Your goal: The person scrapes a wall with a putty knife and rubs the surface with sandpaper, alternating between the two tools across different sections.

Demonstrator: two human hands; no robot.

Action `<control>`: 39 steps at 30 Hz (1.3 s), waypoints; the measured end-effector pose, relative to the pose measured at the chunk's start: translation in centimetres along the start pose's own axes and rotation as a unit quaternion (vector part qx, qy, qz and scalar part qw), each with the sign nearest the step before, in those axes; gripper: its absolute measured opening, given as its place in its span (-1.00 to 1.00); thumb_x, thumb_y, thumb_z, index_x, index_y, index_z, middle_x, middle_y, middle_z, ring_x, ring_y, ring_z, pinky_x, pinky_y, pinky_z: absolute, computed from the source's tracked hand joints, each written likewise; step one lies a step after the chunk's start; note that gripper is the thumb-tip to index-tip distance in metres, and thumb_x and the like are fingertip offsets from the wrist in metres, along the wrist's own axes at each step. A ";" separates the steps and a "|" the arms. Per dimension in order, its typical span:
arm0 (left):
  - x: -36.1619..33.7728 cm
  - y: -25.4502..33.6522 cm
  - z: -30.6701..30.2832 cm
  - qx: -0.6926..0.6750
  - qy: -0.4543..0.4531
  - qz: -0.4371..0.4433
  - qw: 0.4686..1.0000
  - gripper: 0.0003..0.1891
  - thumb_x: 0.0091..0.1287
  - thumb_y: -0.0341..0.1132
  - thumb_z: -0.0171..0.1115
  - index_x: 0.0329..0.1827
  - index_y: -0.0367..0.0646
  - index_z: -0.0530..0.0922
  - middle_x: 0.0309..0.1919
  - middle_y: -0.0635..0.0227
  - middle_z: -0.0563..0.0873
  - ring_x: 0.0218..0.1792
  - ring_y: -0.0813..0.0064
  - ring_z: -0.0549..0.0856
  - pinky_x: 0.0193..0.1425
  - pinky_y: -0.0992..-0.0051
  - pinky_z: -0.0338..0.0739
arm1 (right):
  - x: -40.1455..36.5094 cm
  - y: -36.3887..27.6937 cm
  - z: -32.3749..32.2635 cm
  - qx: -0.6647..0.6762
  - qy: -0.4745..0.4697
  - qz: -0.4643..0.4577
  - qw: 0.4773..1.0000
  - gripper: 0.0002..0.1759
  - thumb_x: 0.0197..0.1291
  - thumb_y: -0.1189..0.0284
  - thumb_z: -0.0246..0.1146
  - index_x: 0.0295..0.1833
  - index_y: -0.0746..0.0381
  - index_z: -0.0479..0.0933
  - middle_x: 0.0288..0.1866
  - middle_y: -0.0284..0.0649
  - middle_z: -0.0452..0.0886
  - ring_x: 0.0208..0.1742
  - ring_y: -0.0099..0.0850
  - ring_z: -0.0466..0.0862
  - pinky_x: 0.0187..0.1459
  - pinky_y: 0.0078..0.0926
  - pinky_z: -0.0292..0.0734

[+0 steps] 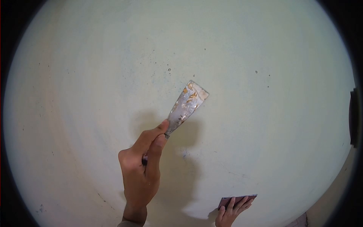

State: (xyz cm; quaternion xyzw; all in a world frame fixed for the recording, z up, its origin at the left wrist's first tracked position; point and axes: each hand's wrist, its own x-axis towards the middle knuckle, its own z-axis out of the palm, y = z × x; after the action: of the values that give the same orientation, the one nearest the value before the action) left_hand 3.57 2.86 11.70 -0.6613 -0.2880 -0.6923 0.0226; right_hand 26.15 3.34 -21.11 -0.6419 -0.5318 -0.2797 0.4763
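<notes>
My left hand is closed around the handle of a putty knife, thumb and index finger pinching it near the base of the blade. The flat metal blade points up and to the right, smeared with white and orange-brown residue. Most of the handle is hidden in my fist. At the lower right, my right hand presses a thin reddish-brown piece of sandpaper against the pale wall, fingers laid across its face.
Small dark pits and specks dot the wall, along with bluish smudges and faint scratches. A dark fixture sticks out at the right edge. Shadows of my left hand and the knife fall on the wall.
</notes>
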 end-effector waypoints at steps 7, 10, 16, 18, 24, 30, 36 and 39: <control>1.6 1.4 -0.5 -0.013 -0.008 -0.006 1.000 -0.80 0.48 -0.44 0.16 0.03 -0.28 0.69 -0.64 0.46 0.48 -0.65 0.75 0.20 -0.59 0.56 0.02 | 0.9 -0.3 0.1 -0.002 0.030 -0.034 0.999 -0.18 0.34 0.15 0.09 0.63 -0.01 -0.08 0.65 0.21 -0.40 0.53 0.56 -0.36 0.32 0.72 -0.34; 0.6 1.1 -0.5 -0.026 0.000 -0.025 0.999 -0.79 0.48 -0.43 0.15 0.03 -0.29 0.69 -0.67 0.48 0.41 -0.65 0.74 0.16 -0.59 0.55 -0.01 | 0.7 0.2 0.7 -0.023 0.022 -0.050 0.998 -0.17 0.31 0.17 0.10 0.63 -0.02 -0.07 0.65 0.24 -0.40 0.53 0.57 -0.36 0.30 0.74 -0.33; 1.5 1.1 -0.4 -0.042 -0.009 -0.020 0.999 -0.72 0.50 -0.25 0.15 0.04 -0.26 0.70 -0.69 0.58 0.37 -0.69 0.80 0.20 -0.61 0.63 0.04 | 1.1 -0.4 0.1 -0.003 0.025 -0.020 0.999 -0.22 0.25 0.20 0.18 0.56 0.05 0.08 0.64 0.26 -0.30 0.53 0.57 -0.30 0.29 0.74 -0.26; 0.4 0.5 -0.5 -0.059 -0.010 -0.041 0.997 -0.71 0.51 -0.25 0.15 0.05 -0.26 0.70 -0.69 0.59 0.36 -0.69 0.81 0.20 -0.61 0.64 0.04 | 0.8 0.1 -0.4 0.006 -0.013 -0.013 1.000 -0.26 0.30 0.18 0.16 0.55 0.05 0.12 0.65 0.21 -0.38 0.52 0.58 -0.35 0.29 0.74 -0.29; 1.8 1.7 -1.2 -0.043 -0.029 -0.042 0.998 -0.71 0.51 -0.26 0.13 0.03 -0.28 0.71 -0.69 0.60 0.38 -0.69 0.81 0.19 -0.61 0.64 0.03 | 1.0 -1.1 -1.7 -0.027 -0.018 0.005 0.999 -0.38 0.40 0.21 0.00 0.54 0.12 0.21 0.60 0.24 -0.08 0.52 0.44 -0.12 0.34 0.54 -0.18; 1.7 1.1 -1.9 -0.051 -0.038 -0.051 0.997 -0.71 0.51 -0.26 0.13 0.04 -0.26 0.71 -0.70 0.60 0.37 -0.69 0.82 0.20 -0.62 0.63 0.03 | 1.9 -2.2 -3.9 0.019 -0.055 0.017 0.998 -0.34 0.46 0.19 -0.12 0.60 0.17 0.10 0.67 0.19 -0.28 0.60 0.39 -0.32 0.43 0.49 -0.39; -1.8 -1.8 -3.2 -0.090 -0.059 -0.034 0.994 -0.78 0.45 -0.40 0.18 0.04 -0.25 0.70 -0.64 0.36 0.56 -0.69 0.69 0.30 -0.61 0.57 0.18 | 2.8 -3.8 -4.1 -0.020 -0.020 0.030 0.999 -0.33 0.50 0.14 -0.20 0.62 0.18 0.02 0.68 0.12 -0.30 0.62 0.33 -0.33 0.46 0.43 -0.38; -7.8 -5.8 -5.4 -0.087 -0.127 -0.065 0.986 -0.77 0.35 -0.50 0.25 0.04 -0.24 0.70 -0.58 0.33 0.62 -0.65 0.69 0.41 -0.57 0.59 0.27 | 3.8 -4.7 -3.2 -0.028 0.044 0.033 0.998 -0.31 0.51 0.10 -0.24 0.63 0.18 -0.02 0.69 0.06 -0.30 0.64 0.23 -0.33 0.50 0.33 -0.37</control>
State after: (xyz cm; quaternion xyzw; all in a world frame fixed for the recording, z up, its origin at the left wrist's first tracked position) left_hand -2.72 2.67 2.56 -0.7232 -0.2697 -0.6251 -0.1164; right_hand 23.20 1.90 -15.12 -0.6595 -0.4806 -0.3064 0.4901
